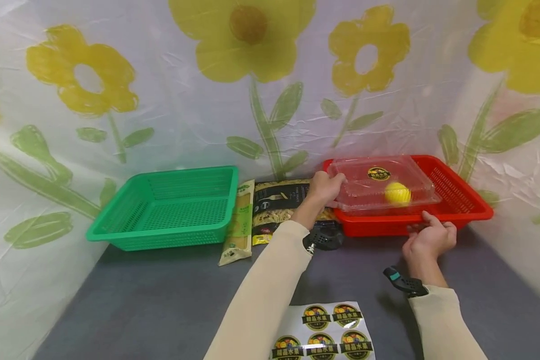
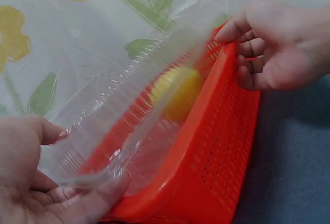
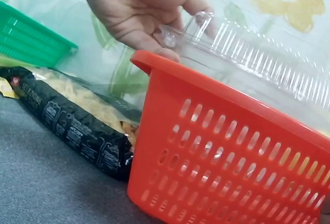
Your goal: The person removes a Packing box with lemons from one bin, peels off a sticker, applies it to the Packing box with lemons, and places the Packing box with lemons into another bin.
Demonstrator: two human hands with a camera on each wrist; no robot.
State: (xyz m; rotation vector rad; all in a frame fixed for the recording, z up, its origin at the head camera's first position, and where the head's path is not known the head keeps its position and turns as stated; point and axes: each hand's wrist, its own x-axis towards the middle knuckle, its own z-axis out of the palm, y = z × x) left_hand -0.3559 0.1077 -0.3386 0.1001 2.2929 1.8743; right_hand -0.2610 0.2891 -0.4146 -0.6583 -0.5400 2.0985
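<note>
My left hand (image 1: 326, 187) grips the left corner of a clear plastic box (image 1: 360, 192) with a round black-and-gold sticker on top. The box is tilted over the red basket (image 1: 378, 227), partly within its rim. A yellow, lemon-like fruit (image 2: 176, 94) shows through the clear plastic. My right hand (image 1: 431, 240) is at the basket's front rim, palm up. In the left wrist view, the right hand's thumb lies over the rim and its other fingers curl against the outer wall. From the right wrist view, the left hand (image 3: 144, 15) shows holding the box corner above the basket.
A green basket (image 1: 162, 237) stands at the left. Between the baskets lie a long pasta packet (image 1: 238, 225) and a black-labelled pasta bag (image 1: 274, 200). A sheet of round stickers (image 1: 324, 330) lies at the front. A flowered curtain (image 1: 162, 90) hangs behind.
</note>
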